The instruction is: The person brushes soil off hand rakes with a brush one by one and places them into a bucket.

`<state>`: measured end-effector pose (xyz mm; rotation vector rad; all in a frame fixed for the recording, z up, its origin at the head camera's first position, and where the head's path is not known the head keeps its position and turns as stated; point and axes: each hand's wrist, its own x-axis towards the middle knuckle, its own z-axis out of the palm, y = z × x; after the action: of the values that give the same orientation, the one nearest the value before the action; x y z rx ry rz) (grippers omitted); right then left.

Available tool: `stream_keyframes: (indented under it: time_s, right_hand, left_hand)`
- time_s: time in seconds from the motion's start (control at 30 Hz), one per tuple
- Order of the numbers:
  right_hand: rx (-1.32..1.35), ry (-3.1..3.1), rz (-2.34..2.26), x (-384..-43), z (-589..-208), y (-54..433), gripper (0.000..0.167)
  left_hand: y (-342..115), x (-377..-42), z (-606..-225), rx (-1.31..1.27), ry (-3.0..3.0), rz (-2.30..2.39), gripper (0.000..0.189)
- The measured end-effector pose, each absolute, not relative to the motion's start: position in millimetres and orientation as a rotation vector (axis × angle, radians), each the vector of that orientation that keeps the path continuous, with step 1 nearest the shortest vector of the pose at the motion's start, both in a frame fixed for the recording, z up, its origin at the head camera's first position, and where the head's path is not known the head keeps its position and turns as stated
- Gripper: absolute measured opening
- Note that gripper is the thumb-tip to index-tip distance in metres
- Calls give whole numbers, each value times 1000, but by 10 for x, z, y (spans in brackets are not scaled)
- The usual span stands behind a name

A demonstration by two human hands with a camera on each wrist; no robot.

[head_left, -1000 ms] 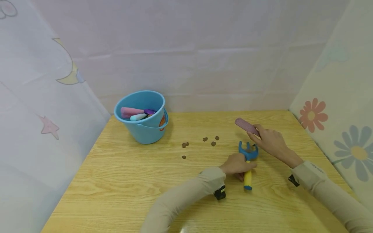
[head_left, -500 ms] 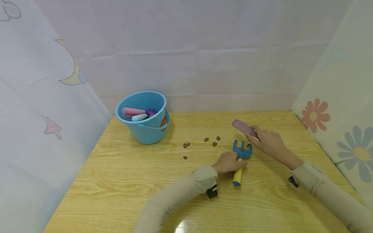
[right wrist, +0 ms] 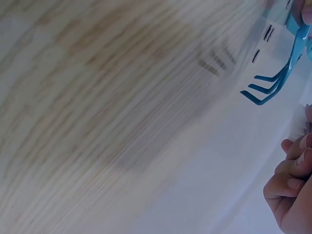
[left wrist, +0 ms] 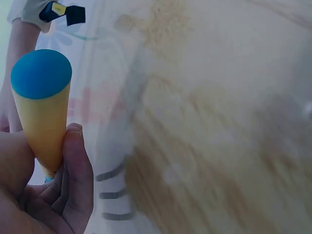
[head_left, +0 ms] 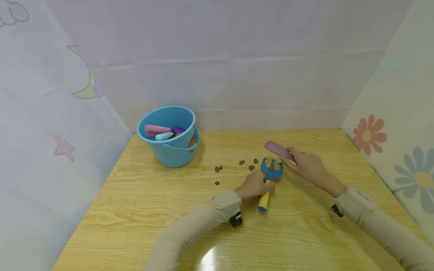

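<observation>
My left hand [head_left: 252, 185] grips a small hand rake [head_left: 271, 173] with a blue three-tined head and a yellow handle. In the left wrist view, thumb and fingers wrap the yellow handle [left wrist: 41, 114], its blue end cap toward the camera. The right wrist view shows the tines [right wrist: 265, 92] above the tabletop. My right hand [head_left: 310, 165] holds a flat, mauve, ridged bar [head_left: 278, 149]; its kind cannot be told. The bar's far end points up and left, just beyond the rake head. Several small brown crumbs [head_left: 251, 168] lie left of the tines.
A light blue bucket [head_left: 173, 152] stands at the back left of the wooden table [head_left: 135, 222]. Inside it lie a pink-handled item [head_left: 157, 129], a pale blue one [head_left: 164, 136] and something purple [head_left: 177, 130]. Patterned cloth walls [head_left: 217, 82] close off the back and sides.
My left hand and the rake have moved left, toward the brown crumbs, and the handle has tilted. My right hand with the mauve bar has shifted slightly left. The bucket stays put.
</observation>
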<state>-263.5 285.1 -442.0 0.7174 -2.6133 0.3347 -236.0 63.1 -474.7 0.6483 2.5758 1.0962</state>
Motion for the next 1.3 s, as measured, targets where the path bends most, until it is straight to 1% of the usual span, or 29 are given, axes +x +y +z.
stream_keyframes:
  time_s: [0.27, 0.43, 0.67, 0.9, 1.03, 1.3]
  right_hand:
    - [803, -2565, 324, -2608, -4408, 2684, 40]
    - [836, -2562, 318, -2612, -4405, 2543, 39]
    - [901, -2604, 332, -2632, -4467, 2352, 42]
    - [924, -2642, 376, -2632, -4464, 2233, 43]
    - [958, -2626, 367, -2631, -4483, 2169, 41]
    - [1038, -2565, 370, -2582, -4478, 2064, 39]
  left_hand:
    - [326, -2402, -4682, 672, 2621, 1104, 46]
    - [137, -2425, -4691, 626, 2647, 1139, 44]
    - [-94, -2476, -4701, 548, 2669, 1185, 44]
    - [-228, -2483, -4683, 476, 2674, 1193, 45]
    - [-277, -2465, -4655, 426, 2680, 1193, 42]
    - [-332, -2438, -4616, 459, 2698, 1219, 41]
